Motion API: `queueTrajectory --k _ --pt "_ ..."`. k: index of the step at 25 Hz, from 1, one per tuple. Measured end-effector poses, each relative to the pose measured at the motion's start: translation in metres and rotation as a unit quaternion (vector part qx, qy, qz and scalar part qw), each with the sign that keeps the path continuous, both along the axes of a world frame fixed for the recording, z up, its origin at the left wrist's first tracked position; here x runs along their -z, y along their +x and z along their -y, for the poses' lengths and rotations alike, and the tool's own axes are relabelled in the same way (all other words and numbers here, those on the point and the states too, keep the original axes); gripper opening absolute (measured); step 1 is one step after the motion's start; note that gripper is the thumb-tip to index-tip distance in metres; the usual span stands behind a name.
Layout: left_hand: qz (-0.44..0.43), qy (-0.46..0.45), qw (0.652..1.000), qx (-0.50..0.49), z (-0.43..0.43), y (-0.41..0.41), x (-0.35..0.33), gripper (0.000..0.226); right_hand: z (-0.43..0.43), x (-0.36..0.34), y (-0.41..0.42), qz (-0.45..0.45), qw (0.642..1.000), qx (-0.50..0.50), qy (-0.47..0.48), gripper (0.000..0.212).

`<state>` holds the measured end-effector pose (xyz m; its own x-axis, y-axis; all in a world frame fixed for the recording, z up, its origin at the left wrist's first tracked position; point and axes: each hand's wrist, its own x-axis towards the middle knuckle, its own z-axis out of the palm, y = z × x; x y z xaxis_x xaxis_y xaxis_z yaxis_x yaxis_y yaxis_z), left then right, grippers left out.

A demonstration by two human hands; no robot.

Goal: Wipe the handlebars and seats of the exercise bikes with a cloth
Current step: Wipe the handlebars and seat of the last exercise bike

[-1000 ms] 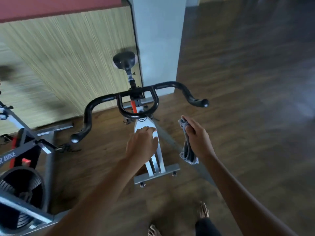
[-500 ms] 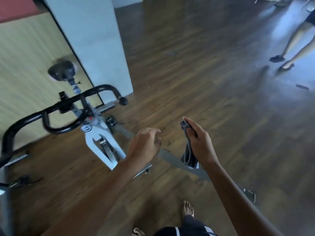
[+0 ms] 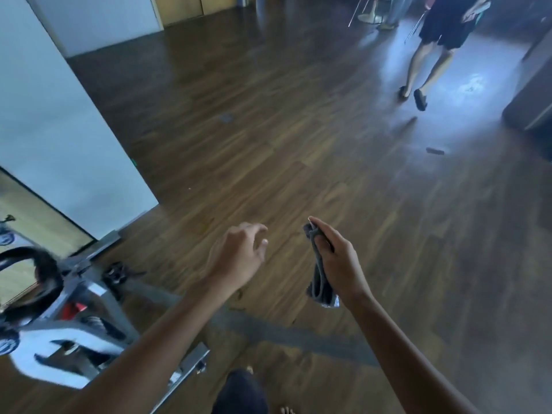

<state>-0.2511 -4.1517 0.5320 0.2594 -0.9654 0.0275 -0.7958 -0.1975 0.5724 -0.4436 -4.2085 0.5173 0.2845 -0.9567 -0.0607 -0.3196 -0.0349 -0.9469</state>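
My right hand point(image 3: 339, 262) grips a bunched grey cloth point(image 3: 319, 279) that hangs down below the fist. To its left my left hand point(image 3: 239, 255) hovers in the air, fingers loosely curled and apart, holding nothing. The white and grey exercise bike point(image 3: 68, 339) is blurred at the lower left edge. Only a piece of its black handlebar point(image 3: 33, 258) shows, well to the left of both hands. Its seat is out of view.
A white pillar point(image 3: 59, 130) stands at the left behind the bike. Dark wooden floor point(image 3: 283, 138) stretches ahead. A person in a dark skirt point(image 3: 442, 34) walks at the far right, near chair legs. A dark cabinet point(image 3: 528, 97) sits at the right edge.
The view has swung right, so the bike slid from the middle to the lower left edge. My hands keep their pose, the cloth still in the right one. A walking person came into view.
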Motion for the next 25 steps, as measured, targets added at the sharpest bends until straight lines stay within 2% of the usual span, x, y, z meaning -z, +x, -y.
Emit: queueTrajectory --k 5,10,16,20,23,25 --pt "0.017 -0.01 1.0 -0.007 0.095 0.073 0.006 0.027 0.097 0.006 0.071 0.006 1.0 -0.014 -0.001 0.037" --pt "0.016 0.004 0.999 -0.052 0.181 0.185 0.0 0.028 0.196 0.008 0.191 0.009 0.999 -0.043 0.008 0.038" --pt "0.027 0.013 0.989 -0.147 0.218 0.337 -0.014 0.033 0.274 0.0 0.376 0.025 0.985 -0.169 0.014 0.037" --pt "0.017 0.029 0.958 -0.285 0.2 0.442 -0.008 0.035 0.289 0.012 0.518 0.018 0.948 -0.316 0.021 0.037" --pt "-0.005 0.031 0.914 -0.404 0.171 0.516 0.0 0.035 0.277 0.019 0.636 0.001 0.898 -0.44 0.015 0.038" --pt "-0.014 0.042 0.869 -0.493 0.15 0.557 -0.003 0.035 0.261 0.017 0.71 -0.005 0.855 -0.518 0.038 0.038"
